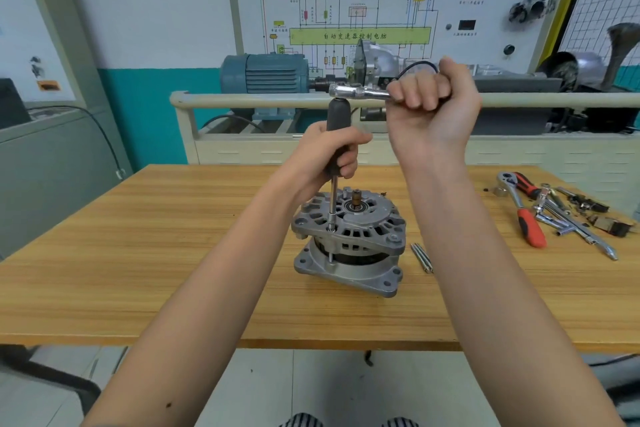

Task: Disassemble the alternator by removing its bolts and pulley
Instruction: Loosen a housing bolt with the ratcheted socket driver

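forearms: yours run up from the bottom edge of the frame, one from lower left, one from lower right, meeting over the middle of the wooden table (173, 253).
left hand (329, 156): you have it wrapped round the black handle of a nut driver (337, 135) that stands upright just above centre frame; its steel shaft drops down to a bolt (331, 228) on the near left part of the housing.
right hand (427, 97): clenched round the handle of a chrome ratchet (360, 91), held level in the upper centre; the ratchet head sits on top of the black handle.
alternator (349, 243): at centre frame, standing on the table with its shaft end pointing up, the grey finned housing on top and a wider flange below.
loose bolts (422, 257): two long thin ones lie side by side on the table just right of the alternator.
right of frame: a red-handled ratchet (519, 211), extension bars, sockets and small dark parts lie scattered on the table, well apart from the alternator.
background: a blue electric motor (265, 74) and a wiring-diagram board (349, 21) stand behind the table, upper centre.
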A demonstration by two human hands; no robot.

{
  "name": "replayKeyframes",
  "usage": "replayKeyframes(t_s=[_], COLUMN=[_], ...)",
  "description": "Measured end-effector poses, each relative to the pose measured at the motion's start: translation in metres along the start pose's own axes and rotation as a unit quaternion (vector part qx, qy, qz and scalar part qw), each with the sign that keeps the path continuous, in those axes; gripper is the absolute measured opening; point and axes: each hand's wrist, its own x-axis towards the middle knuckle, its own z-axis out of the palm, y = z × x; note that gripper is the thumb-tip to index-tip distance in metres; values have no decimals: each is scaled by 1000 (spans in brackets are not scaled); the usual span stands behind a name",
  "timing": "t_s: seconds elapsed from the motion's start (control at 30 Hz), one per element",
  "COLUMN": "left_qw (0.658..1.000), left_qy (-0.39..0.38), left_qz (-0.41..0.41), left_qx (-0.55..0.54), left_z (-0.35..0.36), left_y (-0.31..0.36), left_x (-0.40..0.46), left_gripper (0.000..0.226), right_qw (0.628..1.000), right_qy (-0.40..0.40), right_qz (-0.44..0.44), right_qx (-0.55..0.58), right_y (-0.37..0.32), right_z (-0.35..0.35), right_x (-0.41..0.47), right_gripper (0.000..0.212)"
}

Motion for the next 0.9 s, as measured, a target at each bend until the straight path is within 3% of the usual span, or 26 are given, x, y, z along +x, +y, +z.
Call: replayKeyframes(t_s=[0.07,0.17,0.3,0.37,0.43,0.5,0.53,0.63,0.73,0.8,0.9], left_qw=[999,999,998,993,986,981,981,991,996,995,998], left_qy=[-33,-33,54,114,165,192,193,137,85,83,43], left_qz=[-13,-28,-11,-5,-2,-3,-3,6,20,40,36], left_qx=[4,-8,-19,-16,1,15,13,0,29,41,-17], left_z=[-1,2,8,12,15,18,17,10,2,1,2], left_y=[-1,-7,-11,-12,-12,-12,-12,-13,-7,-2,4], left_x=[1,3,5,5,6,5,5,4,3,4,6], left_gripper=[46,58,52,45,34,23,24,37,39,32,33], right_qw=[997,997,995,964,905,870,872,924,986,999,995], right_qy=[43,44,-42,-109,-164,-193,-190,-162,-108,-44,18], right_qz=[37,27,-75,-175,-261,-290,-289,-225,-74,15,66], right_qx=[47,50,-51,-168,-293,-348,-347,-262,-102,-3,67], right_y=[-4,-2,13,23,32,37,36,28,14,6,3], right_z=[-3,-4,-2,0,2,5,5,4,1,-3,-5], right_x=[8,7,-10,-21,-30,-36,-35,-26,-9,4,15], right_gripper=[55,52,48,42,34,29,31,38,53,56,55])
